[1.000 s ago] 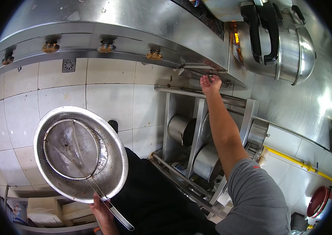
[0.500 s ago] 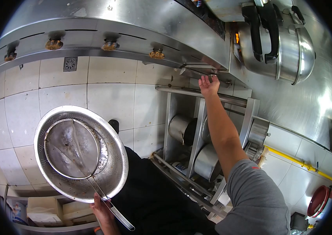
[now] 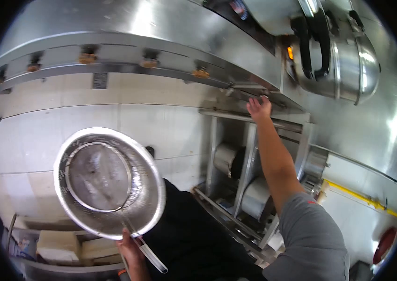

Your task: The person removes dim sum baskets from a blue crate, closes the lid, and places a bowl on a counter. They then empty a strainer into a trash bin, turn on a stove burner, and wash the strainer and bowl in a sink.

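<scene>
My left hand (image 3: pixel 132 250) is closed at the near rim of a metal colander (image 3: pixel 154 175), beside the strainer's handle. A round fine-mesh strainer (image 3: pixel 98 175) lies inside the colander, its long handle (image 3: pixel 153 258) sticking out over the rim towards me. The colander is held up in front of my body, tilted so its inside shows. My right arm stretches forward to the stove's front edge. There my right hand (image 3: pixel 260 108) has its thumb and finger at a small stove knob (image 3: pixel 264 96), which they partly hide.
A steel stove front (image 3: pixel 128 51) with several brown knobs runs across the top. A pressure cooker (image 3: pixel 348 65) with black handles stands at the upper right, beside a flame (image 3: pixel 290 52). Pots sit on a metal rack (image 3: pixel 252 154) below. A yellow pipe (image 3: pixel 353 194) runs along the right.
The view has shifted, so most things appear slightly further right. My left hand still holds the colander and strainer, and my right hand stays at the stove knob.
</scene>
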A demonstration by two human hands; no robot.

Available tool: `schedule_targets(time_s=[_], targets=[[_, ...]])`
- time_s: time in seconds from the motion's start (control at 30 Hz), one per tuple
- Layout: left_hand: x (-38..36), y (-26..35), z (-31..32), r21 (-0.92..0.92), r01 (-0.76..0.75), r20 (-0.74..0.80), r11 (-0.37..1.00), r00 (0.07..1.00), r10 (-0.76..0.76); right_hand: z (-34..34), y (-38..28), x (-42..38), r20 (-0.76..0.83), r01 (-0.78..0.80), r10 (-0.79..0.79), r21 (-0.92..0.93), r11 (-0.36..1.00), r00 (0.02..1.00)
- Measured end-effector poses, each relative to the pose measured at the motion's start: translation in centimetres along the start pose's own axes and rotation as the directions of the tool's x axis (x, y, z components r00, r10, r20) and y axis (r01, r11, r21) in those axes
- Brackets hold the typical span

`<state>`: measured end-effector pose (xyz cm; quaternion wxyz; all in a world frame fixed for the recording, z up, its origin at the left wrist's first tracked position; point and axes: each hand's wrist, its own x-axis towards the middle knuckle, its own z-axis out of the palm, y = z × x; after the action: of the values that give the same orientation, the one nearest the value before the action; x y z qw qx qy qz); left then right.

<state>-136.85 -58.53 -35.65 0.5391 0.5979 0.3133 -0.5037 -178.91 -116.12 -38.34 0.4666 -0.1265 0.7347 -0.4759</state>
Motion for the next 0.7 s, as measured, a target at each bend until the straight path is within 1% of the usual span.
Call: schedule_targets(time_s=[0.03, 0.07, 0.1, 0.13, 0.17, 0.2, 0.23, 0.27, 0.3, 0.33, 0.37, 0.4, 0.43, 0.47, 0.53, 0.57, 0.6, 0.63, 0.67, 0.7], targets=[[0.4, -0.4, -0.7, -0.009, -0.003, 0.025, 1.000, 1.000, 0.003, -0.7, 0.4, -0.1, 0.052, -0.045, 0.046, -0.013, 0.999, 0.998], [0.5, -0.5, -1.3, 0.066, 0.007, 0.009, 0.998, 1.000, -0.007, -1.1, 0.9, -1.5, 0.090, -0.076, 0.079, -0.041, 0.996, 0.993], [0.4, -0.4, -0.9, 0.065, -0.018, -0.006, 0.998, 1.000, 0.018, -2.3, 2.1, -1.6, 0.136, -0.107, 0.116, -0.069, 0.992, 0.984], [0.7, -1.2, -1.3, -0.008, -0.050, -0.011, 0.999, 0.999, 0.050, -2.9, 3.0, -3.9, 0.202, -0.063, 0.110, -0.226, 0.972, 0.973], [-1.0, 0.8, 0.8, 0.057, -0.074, -0.065, 0.996, 0.995, 0.077, -4.2, 4.9, -4.0, 0.148, -0.107, 0.155, -0.290, 0.951, 0.977], [-2.2, 2.0, 2.0, 0.036, -0.098, -0.098, 0.995, 0.990, 0.102, -6.5, 7.0, -2.9, 0.125, -0.199, 0.267, -0.396, 0.896, 0.956], [-1.1, 0.6, -0.3, 0.005, -0.084, -0.015, 0.996, 0.996, 0.084, -6.2, 8.1, -7.3, 0.116, -0.185, 0.282, -0.516, 0.836, 0.952], [-2.1, 1.7, 0.0, -0.048, -0.091, 0.042, 0.995, 0.995, 0.093, -6.6, 9.5, -9.1, 0.087, -0.276, 0.419, -0.630, 0.726, 0.904], [-3.5, 3.0, 0.6, -0.129, -0.100, 0.081, 0.987, 0.990, 0.111, -7.5, 11.9, -9.6, 0.061, -0.350, 0.497, -0.636, 0.688, 0.865], [-4.7, 3.5, 0.6, -0.128, -0.103, 0.087, 0.986, 0.990, 0.115, -9.7, 14.2, -9.4, 0.177, -0.382, 0.636, -0.670, 0.636, 0.751], [-5.9, 4.1, 0.7, -0.154, -0.132, 0.072, 0.979, 0.987, 0.144, -9.2, 15.5, -12.9, 0.149, -0.303, 0.616, -0.766, 0.566, 0.773], [-6.5, 4.3, 0.8, -0.180, -0.153, 0.064, 0.972, 0.984, 0.167, -9.0, 16.2, -15.5, 0.200, -0.198, 0.628, -0.840, 0.505, 0.753], [-7.1, 4.7, -0.2, -0.176, -0.151, 0.071, 0.973, 0.984, 0.166, -7.2, 15.5, -19.7, 0.221, -0.112, 0.666, -0.901, 0.419, 0.713], [-8.1, 5.7, -0.5, -0.206, -0.189, 0.054, 0.960, 0.978, 0.204, -5.7, 14.8, -23.5, 0.232, -0.019, 0.697, -0.943, 0.332, 0.678], [-9.9, 7.6, -0.4, -0.173, -0.193, -0.009, 0.966, 0.981, 0.194, -3.1, 14.5, -27.8, 0.294, 0.121, 0.715, -0.951, 0.284, 0.634], [-10.4, 8.1, -0.3, -0.190, -0.194, -0.011, 0.963, 0.981, 0.195, -1.9, 13.5, -29.0, 0.314, 0.152, 0.715, -0.947, 0.282, 0.624], [-11.1, 9.0, -0.7, -0.216, -0.224, -0.019, 0.950, 0.974, 0.225, -0.2, 12.7, -30.8, 0.341, 0.233, 0.726, -0.940, 0.250, 0.597], [-11.4, 10.2, -1.1, -0.200, -0.231, -0.038, 0.952, 0.973, 0.228, 1.8, 12.0, -32.1, 0.369, 0.313, 0.733, -0.924, 0.221, 0.571], [-12.2, 11.7, -2.2, -0.188, -0.234, -0.056, 0.954, 0.972, 0.227, 3.6, 10.8, -34.2, 0.400, 0.351, 0.726, -0.908, 0.229, 0.560], [-12.8, 13.6, -3.6, -0.176, -0.255, -0.068, 0.951, 0.967, 0.247, 5.4, 9.8, -36.0, 0.429, 0.351, 0.712, -0.898, 0.266, 0.556]])
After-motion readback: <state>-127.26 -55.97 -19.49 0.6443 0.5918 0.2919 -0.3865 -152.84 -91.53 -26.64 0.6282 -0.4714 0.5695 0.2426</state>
